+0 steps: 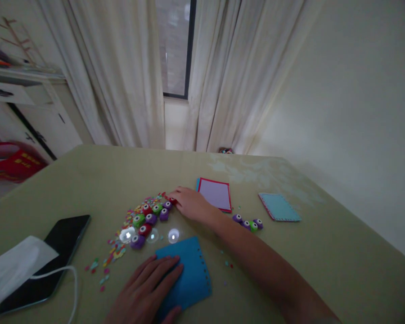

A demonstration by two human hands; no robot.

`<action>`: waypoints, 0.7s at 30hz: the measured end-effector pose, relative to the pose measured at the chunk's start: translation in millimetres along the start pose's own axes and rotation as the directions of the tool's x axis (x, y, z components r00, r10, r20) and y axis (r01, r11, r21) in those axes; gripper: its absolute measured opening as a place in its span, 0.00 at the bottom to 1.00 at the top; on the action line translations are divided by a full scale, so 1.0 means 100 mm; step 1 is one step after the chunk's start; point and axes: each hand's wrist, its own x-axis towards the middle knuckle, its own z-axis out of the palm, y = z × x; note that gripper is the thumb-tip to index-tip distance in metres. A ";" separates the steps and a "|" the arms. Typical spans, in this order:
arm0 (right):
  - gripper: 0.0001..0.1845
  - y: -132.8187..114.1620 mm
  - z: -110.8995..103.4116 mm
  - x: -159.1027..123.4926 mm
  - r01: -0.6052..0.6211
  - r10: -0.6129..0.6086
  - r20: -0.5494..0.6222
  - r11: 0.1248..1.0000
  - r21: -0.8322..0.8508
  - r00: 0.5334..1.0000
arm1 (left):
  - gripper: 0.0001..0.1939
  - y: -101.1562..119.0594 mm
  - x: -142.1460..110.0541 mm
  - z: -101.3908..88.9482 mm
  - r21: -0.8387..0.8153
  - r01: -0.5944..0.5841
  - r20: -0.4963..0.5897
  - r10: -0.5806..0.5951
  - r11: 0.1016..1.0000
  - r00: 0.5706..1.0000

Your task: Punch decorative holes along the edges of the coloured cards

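Observation:
My left hand (151,288) lies flat with its fingers stretched out on a blue square sheet (192,274) that has small holes along its right edge. My right hand (189,202) reaches across to the far end of a cluster of eye-shaped beads (150,218) in purple, green and red. Its fingertips are closed around a red eye-shaped bead (172,200), partly hidden by them. Scattered confetti pieces (128,220) lie left of the cluster. Close in front of it sit clear round discs (173,235).
Beyond my right wrist lies a lilac card with a red border (216,193). Farther right are several more eye beads (246,222) and a light blue square (279,207). A black phone (60,243), a white packet (16,270) and a white cable (74,274) occupy the left.

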 end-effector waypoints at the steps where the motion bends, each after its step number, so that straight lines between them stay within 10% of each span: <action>1: 0.14 0.01 0.01 -0.01 -0.030 0.031 0.009 0.999 -0.027 0.999 | 0.30 -0.01 -0.01 -0.02 -0.005 0.008 0.001 -0.008 1.000 1.000; 13: 0.07 -0.31 0.18 -1.54 -0.128 0.136 -0.086 0.987 0.099 0.987 | 0.43 -0.10 -0.08 -0.06 -0.056 0.071 0.035 -0.069 0.996 0.997; 21: 0.15 -0.28 0.42 -1.64 -0.075 0.168 -0.175 0.894 0.442 0.970 | 0.48 -0.10 -0.11 -0.08 -0.003 0.037 0.058 -0.037 0.999 0.998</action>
